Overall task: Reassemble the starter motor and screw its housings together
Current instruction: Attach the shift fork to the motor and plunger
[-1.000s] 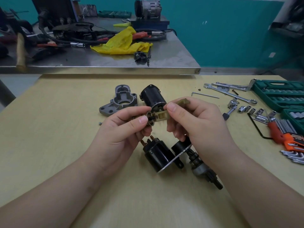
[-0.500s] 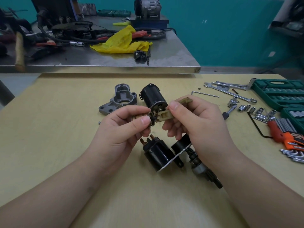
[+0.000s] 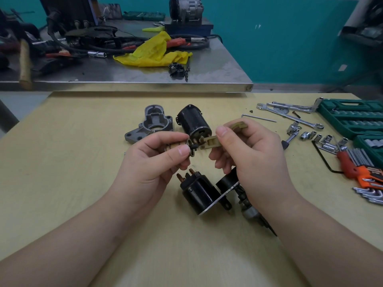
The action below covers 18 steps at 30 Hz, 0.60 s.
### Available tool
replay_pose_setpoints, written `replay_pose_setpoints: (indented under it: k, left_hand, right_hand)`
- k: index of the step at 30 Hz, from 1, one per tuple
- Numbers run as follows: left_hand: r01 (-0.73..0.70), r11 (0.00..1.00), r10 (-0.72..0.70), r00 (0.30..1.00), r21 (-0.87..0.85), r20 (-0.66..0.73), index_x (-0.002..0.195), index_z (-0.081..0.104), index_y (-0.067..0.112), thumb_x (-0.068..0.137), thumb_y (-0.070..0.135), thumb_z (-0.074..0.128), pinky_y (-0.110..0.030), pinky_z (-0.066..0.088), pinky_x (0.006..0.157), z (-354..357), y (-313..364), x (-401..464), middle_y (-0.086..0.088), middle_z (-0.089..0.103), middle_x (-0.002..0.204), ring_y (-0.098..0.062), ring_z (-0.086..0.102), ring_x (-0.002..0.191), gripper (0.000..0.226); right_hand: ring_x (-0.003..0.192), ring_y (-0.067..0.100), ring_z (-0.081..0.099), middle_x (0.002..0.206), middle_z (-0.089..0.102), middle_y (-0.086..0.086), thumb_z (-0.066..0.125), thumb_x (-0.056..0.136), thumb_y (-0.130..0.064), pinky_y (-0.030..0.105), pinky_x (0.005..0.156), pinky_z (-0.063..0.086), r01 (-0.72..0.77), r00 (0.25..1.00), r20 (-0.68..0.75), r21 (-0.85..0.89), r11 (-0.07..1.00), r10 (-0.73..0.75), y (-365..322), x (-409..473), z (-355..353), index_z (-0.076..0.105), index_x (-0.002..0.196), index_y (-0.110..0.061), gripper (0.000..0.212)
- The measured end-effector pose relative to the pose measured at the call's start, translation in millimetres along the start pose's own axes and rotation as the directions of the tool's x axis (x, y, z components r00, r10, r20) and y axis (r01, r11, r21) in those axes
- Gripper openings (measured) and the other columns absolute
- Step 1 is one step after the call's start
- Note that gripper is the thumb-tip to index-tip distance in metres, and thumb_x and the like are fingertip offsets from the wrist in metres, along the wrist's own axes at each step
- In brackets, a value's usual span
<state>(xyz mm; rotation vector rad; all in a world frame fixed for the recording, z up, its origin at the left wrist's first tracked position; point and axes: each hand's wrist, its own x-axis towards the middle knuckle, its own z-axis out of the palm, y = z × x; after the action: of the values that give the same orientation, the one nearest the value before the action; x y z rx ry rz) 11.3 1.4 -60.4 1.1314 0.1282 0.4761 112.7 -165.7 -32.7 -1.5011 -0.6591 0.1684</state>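
Both hands up over the wooden table (image 3: 62, 183), working two small parts together.

Left hand (image 3: 153, 162) pinches the brass plunger (image 3: 176, 146) between thumb and fingers; right hand (image 3: 248, 154) pinches the tan plastic fork lever (image 3: 209, 142), its end at the plunger's tip. Since a second ago the lever has tilted up slightly. Below lies one black solenoid (image 3: 199, 192); behind, one grey end housing (image 3: 153, 124) and one black motor body (image 3: 194, 121).

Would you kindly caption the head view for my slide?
Left hand and right hand fit plunger to tan fork lever.
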Motion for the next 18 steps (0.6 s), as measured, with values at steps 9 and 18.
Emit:
replay_pose_setpoints:
  k: [9,18]
  left_hand:
    - [0.018,1.000,-0.018,1.000,0.001,-0.003,0.095,0.085,0.016,0.071,0.012,0.084,-0.027,0.057,0.069,3.7,2.0,-3.3,-0.011,0.073,0.081,-0.022,0.066,0.066,0.024]
    - [0.051,0.998,-0.050,0.998,-0.029,0.041,0.099,0.085,0.014,0.073,0.014,0.086,-0.029,0.059,0.070,5.6,5.2,-5.5,-0.014,0.076,0.088,-0.023,0.071,0.071,0.026]
  right_hand:
    - [0.059,0.023,0.067,0.073,0.076,0.010,0.065,0.099,-0.033,0.032,0.052,0.052,-0.020,0.997,0.080,-0.001,1.000,0.020,1.2,0.5,1.1,0.074,0.092,-0.019,0.018]
    - [0.058,0.024,0.063,0.074,0.075,0.015,0.063,0.098,-0.029,0.028,0.051,0.048,-0.064,0.988,0.144,0.111,0.992,0.047,-1.6,1.7,-3.2,0.068,0.114,-0.016,0.022]
